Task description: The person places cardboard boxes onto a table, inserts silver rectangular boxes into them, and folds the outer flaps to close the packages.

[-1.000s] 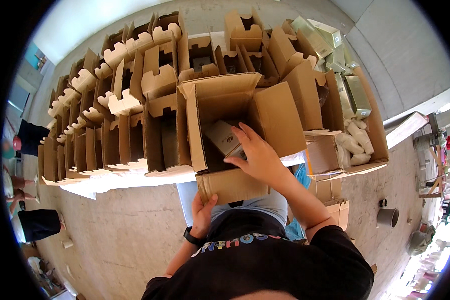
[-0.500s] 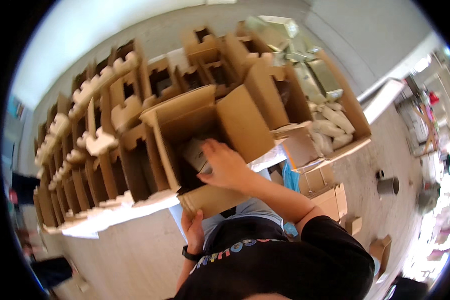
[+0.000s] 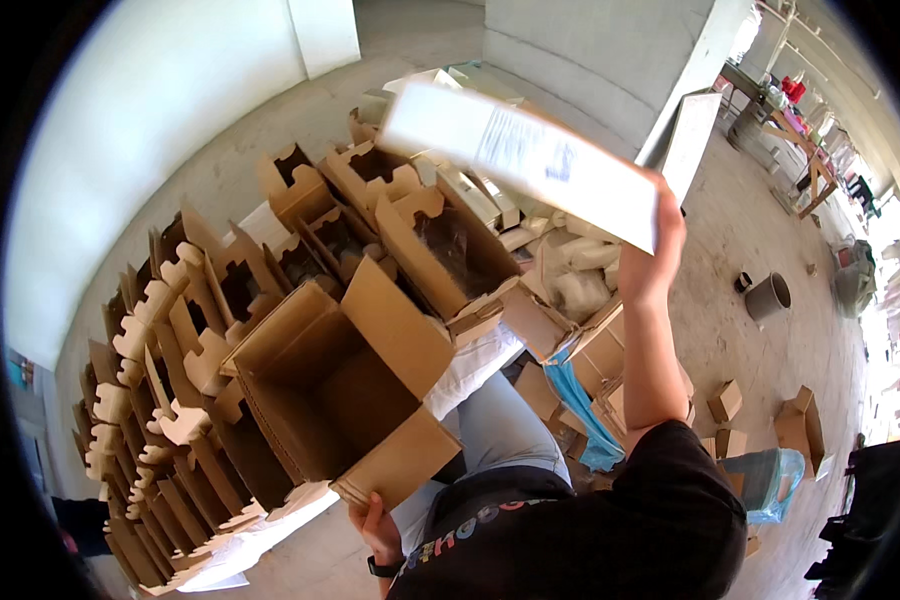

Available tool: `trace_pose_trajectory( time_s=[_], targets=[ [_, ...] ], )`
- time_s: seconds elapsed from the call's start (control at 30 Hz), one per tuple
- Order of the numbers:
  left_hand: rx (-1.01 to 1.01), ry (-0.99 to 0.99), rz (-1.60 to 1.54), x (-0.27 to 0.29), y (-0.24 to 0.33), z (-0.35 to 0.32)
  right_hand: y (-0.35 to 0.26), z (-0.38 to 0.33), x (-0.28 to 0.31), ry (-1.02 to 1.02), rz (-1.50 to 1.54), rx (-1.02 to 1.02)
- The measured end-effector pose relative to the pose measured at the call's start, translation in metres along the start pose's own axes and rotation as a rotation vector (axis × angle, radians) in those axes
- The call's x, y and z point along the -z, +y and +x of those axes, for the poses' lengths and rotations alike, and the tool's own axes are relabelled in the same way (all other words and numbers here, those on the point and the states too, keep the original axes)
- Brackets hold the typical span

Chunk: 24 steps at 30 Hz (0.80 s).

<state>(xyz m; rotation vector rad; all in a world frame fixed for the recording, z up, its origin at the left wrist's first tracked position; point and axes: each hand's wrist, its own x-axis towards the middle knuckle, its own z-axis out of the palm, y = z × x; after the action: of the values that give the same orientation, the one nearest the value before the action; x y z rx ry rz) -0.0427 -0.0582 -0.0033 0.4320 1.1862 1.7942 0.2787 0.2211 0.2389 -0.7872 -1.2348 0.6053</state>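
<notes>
Raised high in front of me is a long, flat-sided white box (image 3: 510, 150) with dark print on its face, slightly blurred. My right hand (image 3: 655, 240) grips its right end, arm stretched out. Below it, an open brown cardboard box (image 3: 400, 335) sits tilted against my lap, its flaps spread and bare cardboard showing inside. With my left hand (image 3: 378, 528), I pinch the near flap from below, thumb on top; the other fingers are partly hidden under it.
Several open brown boxes (image 3: 195, 330) stand in packed rows ahead and to the left. Beyond the open box, pale wrapped pieces (image 3: 580, 265) fill a larger carton. Blue plastic (image 3: 585, 405) hangs at right. A grey cylinder (image 3: 767, 297) and a small carton (image 3: 725, 401) are on the floor.
My right hand has come up out of the cardboard box, lifting the white box away to the upper right. My left hand still holds the near flap. The view has turned rightward.
</notes>
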Motion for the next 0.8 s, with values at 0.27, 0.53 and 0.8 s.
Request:
trace_pose_trajectory(
  time_s=[0.27,0.53,0.8],
  targets=[
    [-0.060,0.015,0.116,0.018,-0.008,0.011,0.110,0.056,0.018,-0.071,-0.498,-0.140],
    [-0.049,0.086,0.121,0.007,-0.002,0.011,0.207,0.052,-0.005,-0.368,-0.676,0.159],
    [-0.022,0.136,0.170,0.024,-0.007,0.004,0.216,0.061,0.003,-0.337,-0.572,0.067]
  ],
)
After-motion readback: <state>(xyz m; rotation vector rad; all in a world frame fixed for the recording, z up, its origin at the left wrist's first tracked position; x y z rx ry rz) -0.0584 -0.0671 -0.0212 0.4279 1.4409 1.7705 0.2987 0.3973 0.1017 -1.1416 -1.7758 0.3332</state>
